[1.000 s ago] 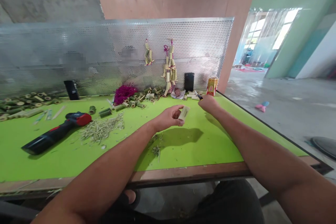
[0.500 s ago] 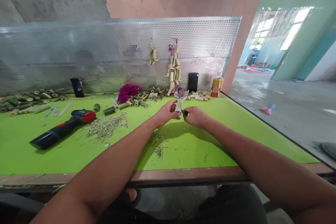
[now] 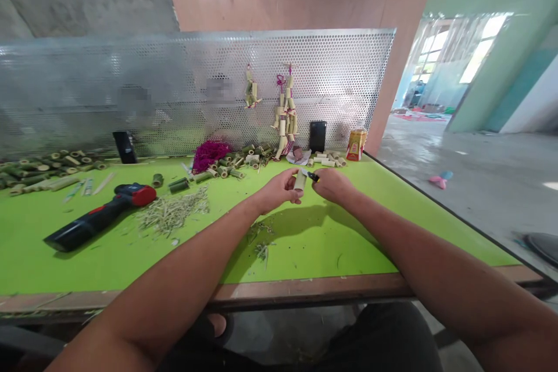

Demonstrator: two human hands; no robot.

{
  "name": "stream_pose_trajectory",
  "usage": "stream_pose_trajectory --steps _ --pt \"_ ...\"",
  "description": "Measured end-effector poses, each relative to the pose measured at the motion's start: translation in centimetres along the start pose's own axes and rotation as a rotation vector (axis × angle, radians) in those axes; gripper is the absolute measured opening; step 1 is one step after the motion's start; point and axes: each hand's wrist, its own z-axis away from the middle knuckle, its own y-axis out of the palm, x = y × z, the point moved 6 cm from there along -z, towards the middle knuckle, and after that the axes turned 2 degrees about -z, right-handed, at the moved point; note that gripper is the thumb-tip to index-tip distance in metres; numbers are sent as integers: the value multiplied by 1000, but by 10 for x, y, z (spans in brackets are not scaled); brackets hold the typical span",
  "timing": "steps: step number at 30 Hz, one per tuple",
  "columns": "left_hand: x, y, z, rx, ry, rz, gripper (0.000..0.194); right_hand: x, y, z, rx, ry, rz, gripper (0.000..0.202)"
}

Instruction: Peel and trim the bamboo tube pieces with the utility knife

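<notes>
Over the green table top (image 3: pixel 305 250), my left hand (image 3: pixel 281 189) grips a short pale bamboo piece (image 3: pixel 300 181), held nearly upright between thumb and fingers. My right hand (image 3: pixel 332 185) is closed around a black and yellow knife (image 3: pixel 314 177). The knife's tip end is at the upper part of the bamboo piece; its blade is too small to make out clearly. Beneath my hands lie small green shavings (image 3: pixel 262 251).
To the left are a black and red power tool (image 3: pixel 100 215) and a shavings pile (image 3: pixel 174 209). Along the perforated metal panel (image 3: pixel 340 58) stand bamboo pieces (image 3: pixel 39 168), purple string (image 3: pixel 211 154), a black phone-like object (image 3: pixel 318 136) and a red-gold container (image 3: pixel 356 144).
The knife has moved from the lower right side of the bamboo piece up to its top. My right hand has shifted slightly up and right. The whole view has moved a little.
</notes>
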Motion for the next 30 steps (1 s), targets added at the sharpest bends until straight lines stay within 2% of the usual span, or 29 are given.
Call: stream_pose_trajectory --steps 3,6,8,11,16,20,24,30 --pt "4 10 2 65 -12 -28 73 -29 -13 -14 -52 109 10 28" --pt "10 8 2 40 -18 3 74 -40 -19 -18 -96 148 11 30" --pt "12 0 1 -7 -9 52 74 -31 -15 -14 -94 106 -1 27" --pt "11 -11 -1 -71 23 115 69 -4 -2 -2 -58 -4 -29 23" --pt "9 -13 -3 -98 43 143 69 30 12 15 -24 -209 -36 22" --pt "9 -15 -5 -135 38 116 71 33 13 18 -23 -257 -13 21" --pt "8 -16 -7 -111 64 94 72 33 13 19 -13 -237 28 22" --pt "8 -10 -5 -51 34 74 71 19 6 11 6 -103 27 25"
